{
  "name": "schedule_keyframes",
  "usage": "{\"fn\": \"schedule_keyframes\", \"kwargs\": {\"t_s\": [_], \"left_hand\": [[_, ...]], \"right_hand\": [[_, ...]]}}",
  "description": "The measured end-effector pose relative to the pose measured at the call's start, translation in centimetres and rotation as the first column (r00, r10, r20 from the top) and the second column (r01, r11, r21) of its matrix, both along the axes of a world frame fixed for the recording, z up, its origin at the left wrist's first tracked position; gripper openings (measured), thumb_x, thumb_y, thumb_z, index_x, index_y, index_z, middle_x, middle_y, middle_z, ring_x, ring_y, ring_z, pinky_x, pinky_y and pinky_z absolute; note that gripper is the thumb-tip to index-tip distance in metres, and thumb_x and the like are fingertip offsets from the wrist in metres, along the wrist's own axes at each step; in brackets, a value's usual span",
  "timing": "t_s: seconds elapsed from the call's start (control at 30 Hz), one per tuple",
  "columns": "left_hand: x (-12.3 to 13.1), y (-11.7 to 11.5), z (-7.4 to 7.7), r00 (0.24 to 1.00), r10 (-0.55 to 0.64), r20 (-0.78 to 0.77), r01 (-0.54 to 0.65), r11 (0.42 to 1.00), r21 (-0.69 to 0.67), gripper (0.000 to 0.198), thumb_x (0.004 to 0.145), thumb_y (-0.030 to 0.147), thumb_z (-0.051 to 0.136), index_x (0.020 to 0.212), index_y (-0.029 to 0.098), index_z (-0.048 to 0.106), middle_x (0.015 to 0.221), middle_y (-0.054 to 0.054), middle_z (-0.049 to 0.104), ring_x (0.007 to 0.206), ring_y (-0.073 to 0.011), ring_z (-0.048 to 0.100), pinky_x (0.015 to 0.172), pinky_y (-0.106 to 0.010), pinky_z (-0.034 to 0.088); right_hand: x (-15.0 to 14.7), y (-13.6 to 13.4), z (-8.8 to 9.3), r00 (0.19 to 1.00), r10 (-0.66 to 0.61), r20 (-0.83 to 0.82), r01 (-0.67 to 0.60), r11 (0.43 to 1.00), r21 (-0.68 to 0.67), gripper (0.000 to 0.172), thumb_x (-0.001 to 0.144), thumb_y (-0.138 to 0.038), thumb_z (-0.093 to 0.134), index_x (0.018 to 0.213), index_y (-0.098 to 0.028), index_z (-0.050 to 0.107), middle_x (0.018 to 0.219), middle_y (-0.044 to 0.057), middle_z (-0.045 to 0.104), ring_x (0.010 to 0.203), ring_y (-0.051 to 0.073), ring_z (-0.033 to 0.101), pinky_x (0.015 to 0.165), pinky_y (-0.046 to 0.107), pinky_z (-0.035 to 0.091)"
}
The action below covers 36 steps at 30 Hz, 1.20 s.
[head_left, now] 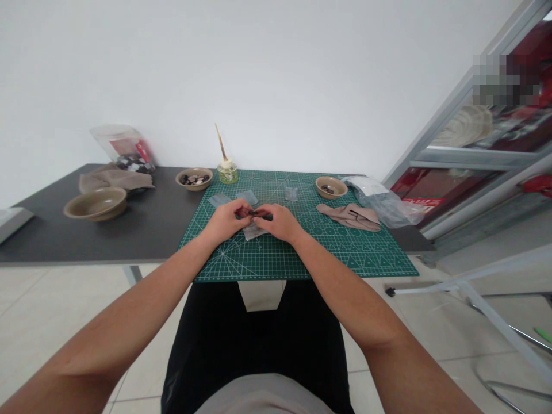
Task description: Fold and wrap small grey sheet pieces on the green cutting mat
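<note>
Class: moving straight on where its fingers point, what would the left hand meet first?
Most likely the right hand, which faces the left hand across a small dark piece; exact depth is unclear.

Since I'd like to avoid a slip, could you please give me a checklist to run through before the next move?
1. Left grip and right grip at the small dark piece: ok, fingertips meet around it.
2. Whole outline of that piece visible: cannot tell; fingers hide much of it.
3. Jar upright: ok, with a stick leaning out of it.
4. Right-hand bowl upright: ok, with dark pieces inside.
5. Brown cloth on the mat apart from the hands: ok, crumpled to their right.
6. Clear plastic bag wholly on the mat: not ok; it extends past the right edge.
</note>
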State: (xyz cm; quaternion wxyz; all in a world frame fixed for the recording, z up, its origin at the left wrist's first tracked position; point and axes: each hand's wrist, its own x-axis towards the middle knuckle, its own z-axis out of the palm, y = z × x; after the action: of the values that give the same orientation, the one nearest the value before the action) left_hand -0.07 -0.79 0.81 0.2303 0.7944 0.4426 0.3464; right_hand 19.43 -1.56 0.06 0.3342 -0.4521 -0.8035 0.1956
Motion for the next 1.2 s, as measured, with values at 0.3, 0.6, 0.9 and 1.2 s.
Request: {"fn": "schedule_keyframes", "kwargs": {"t_s": [0.3,0.6,0.9,1.2], "left_hand": [[-0.09,0.03,-0.21,0.995,-0.096,-0.022,0.093,0.991,-0.094,0.016,0.078,0.034,0.062,0.088,0.021,0.063,0.078,0.001,0.066,0.073,-0.0166,0.061,0.071,-0.029,0.047],[0.09,-0.14,0.28,0.931,-0.158,-0.329,0.172,0.985,0.011,0.056,0.067,0.051,0.074,0.112,0.021,0.059,0.104,-0.007,0.064,0.101,-0.0286,0.055,0.089,-0.042,0.04],[0.21,-0.11,0.0,0.874,-0.079,-0.479,0.145,0.984,0.103,0.031,0.082,0.048,0.062,0.093,0.02,0.069,0.104,-0.009,0.064,0.103,-0.0301,0.053,0.082,-0.041,0.036],[-0.1,0.07,0.06,0.881,-0.143,-0.451,0.197,0.977,0.075,0.036,0.088,0.045,0.052,0.109,0.021,0.068,0.117,-0.011,0.064,0.11,-0.0316,0.052,0.086,-0.044,0.036]], "right_hand": [[0.36,0.2,-0.08,0.995,0.006,-0.102,-0.008,1.0,-0.021,0.013,0.079,-0.029,0.071,0.088,-0.02,0.073,0.085,0.0,0.073,0.078,0.014,0.063,0.076,0.026,0.046],[0.35,-0.06,-0.15,0.996,-0.017,-0.093,0.013,0.999,-0.046,0.013,0.072,-0.024,0.07,0.082,-0.018,0.066,0.078,-0.002,0.067,0.067,0.011,0.056,0.067,0.024,0.042],[0.25,-0.01,-0.44,0.997,0.042,-0.059,-0.042,0.999,-0.009,0.013,0.072,-0.021,0.07,0.084,-0.019,0.068,0.082,-0.001,0.067,0.072,0.012,0.057,0.071,0.024,0.043],[0.27,-0.09,-0.22,0.998,-0.011,-0.054,0.011,1.0,0.001,0.012,0.071,-0.021,0.07,0.083,-0.018,0.067,0.083,0.0,0.068,0.073,0.013,0.057,0.073,0.025,0.043]]}}
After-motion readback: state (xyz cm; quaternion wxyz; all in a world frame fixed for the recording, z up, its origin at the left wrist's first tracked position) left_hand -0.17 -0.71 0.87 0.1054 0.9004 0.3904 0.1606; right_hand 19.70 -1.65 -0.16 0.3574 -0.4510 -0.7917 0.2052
